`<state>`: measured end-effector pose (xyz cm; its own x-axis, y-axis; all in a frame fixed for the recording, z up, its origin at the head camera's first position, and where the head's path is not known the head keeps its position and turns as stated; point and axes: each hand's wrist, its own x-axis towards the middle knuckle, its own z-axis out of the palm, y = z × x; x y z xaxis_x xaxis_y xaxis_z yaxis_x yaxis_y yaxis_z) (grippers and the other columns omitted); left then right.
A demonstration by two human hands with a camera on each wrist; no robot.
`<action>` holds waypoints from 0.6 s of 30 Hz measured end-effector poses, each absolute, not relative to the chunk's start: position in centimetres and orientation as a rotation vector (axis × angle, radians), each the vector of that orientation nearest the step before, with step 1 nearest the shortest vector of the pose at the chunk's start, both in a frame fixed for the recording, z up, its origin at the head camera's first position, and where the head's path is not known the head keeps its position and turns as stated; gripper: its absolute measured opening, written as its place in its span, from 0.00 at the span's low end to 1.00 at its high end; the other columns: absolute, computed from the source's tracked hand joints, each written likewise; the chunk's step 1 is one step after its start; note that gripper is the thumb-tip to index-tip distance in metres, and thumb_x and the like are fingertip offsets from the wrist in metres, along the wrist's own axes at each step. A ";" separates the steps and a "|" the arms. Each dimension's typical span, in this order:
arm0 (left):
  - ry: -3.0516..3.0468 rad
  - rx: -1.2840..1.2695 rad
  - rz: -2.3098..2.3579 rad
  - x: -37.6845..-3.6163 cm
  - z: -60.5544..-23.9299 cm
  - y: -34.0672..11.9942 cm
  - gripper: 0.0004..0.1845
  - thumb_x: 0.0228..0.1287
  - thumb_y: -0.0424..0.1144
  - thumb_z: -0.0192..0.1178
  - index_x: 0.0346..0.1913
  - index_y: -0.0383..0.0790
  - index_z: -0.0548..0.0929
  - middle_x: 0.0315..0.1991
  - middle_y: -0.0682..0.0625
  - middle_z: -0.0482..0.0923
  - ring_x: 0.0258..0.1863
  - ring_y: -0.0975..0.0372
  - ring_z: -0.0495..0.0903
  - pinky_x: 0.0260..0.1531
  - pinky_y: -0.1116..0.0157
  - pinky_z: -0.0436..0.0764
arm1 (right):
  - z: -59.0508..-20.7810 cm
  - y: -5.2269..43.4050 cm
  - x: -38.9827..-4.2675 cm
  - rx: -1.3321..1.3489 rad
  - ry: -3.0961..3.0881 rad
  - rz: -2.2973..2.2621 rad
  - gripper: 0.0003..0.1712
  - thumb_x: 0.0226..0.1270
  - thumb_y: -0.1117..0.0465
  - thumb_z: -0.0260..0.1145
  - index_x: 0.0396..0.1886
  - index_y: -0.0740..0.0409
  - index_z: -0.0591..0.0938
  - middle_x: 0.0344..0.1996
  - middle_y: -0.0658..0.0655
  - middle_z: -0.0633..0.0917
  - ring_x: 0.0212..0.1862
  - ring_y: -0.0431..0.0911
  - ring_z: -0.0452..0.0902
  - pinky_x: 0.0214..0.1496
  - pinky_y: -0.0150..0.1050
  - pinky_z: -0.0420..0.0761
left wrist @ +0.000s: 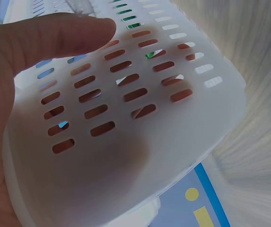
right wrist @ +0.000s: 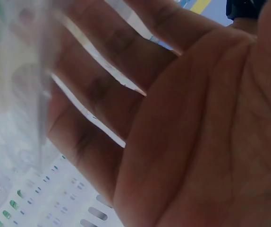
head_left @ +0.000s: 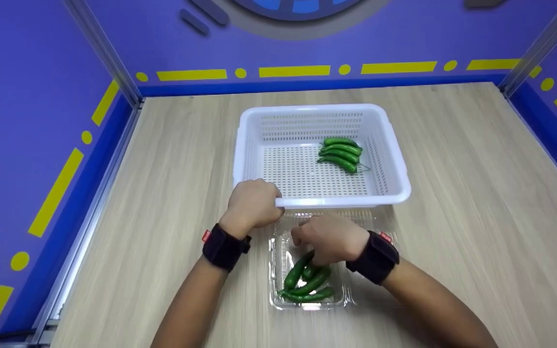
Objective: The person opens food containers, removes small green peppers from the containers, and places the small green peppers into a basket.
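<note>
My left hand (head_left: 255,203) grips the front rim of a white plastic basket (head_left: 341,200) near its left corner; in the left wrist view the thumb (left wrist: 74,35) lies along the slotted wall. Inside the basket, several green chili peppers (head_left: 339,153) lie side by side toward the right. My right hand (head_left: 331,237) reaches over a clear plastic container (head_left: 278,251), its fingertips close by the top end of a green chili pepper (head_left: 298,271). Several peppers lie in that container. In the right wrist view the fingers (right wrist: 121,45) look loosely extended, their tips hidden behind hazy clear plastic.
The basket stands on a wood-grain table (head_left: 462,203), just beyond the clear container. Blue walls (head_left: 404,38) with yellow markings enclose the table at the back and sides. A metal rail (head_left: 80,261) runs along the left edge.
</note>
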<state>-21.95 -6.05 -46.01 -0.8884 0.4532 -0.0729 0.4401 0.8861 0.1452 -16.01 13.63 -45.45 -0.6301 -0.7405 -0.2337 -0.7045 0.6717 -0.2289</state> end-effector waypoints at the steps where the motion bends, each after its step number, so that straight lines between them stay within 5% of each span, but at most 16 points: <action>1: 2.947 0.696 0.190 -21.9 -46.0 -6.0 0.19 0.53 0.45 0.63 0.13 0.53 0.67 0.15 0.58 0.63 0.18 0.61 0.68 0.18 0.60 0.66 | -45.5 13.6 -16.0 -1.138 2.576 -0.169 0.21 0.43 0.61 0.78 0.41 0.48 0.85 0.37 0.47 0.88 0.39 0.47 0.85 0.39 0.45 0.83; 18: 2.935 0.687 0.198 -21.9 -45.9 -6.0 0.20 0.54 0.46 0.63 0.13 0.53 0.64 0.15 0.59 0.62 0.18 0.61 0.67 0.19 0.61 0.66 | -45.6 13.5 -15.9 -1.104 2.553 -0.176 0.12 0.44 0.64 0.77 0.28 0.46 0.83 0.24 0.42 0.80 0.27 0.40 0.75 0.33 0.40 0.79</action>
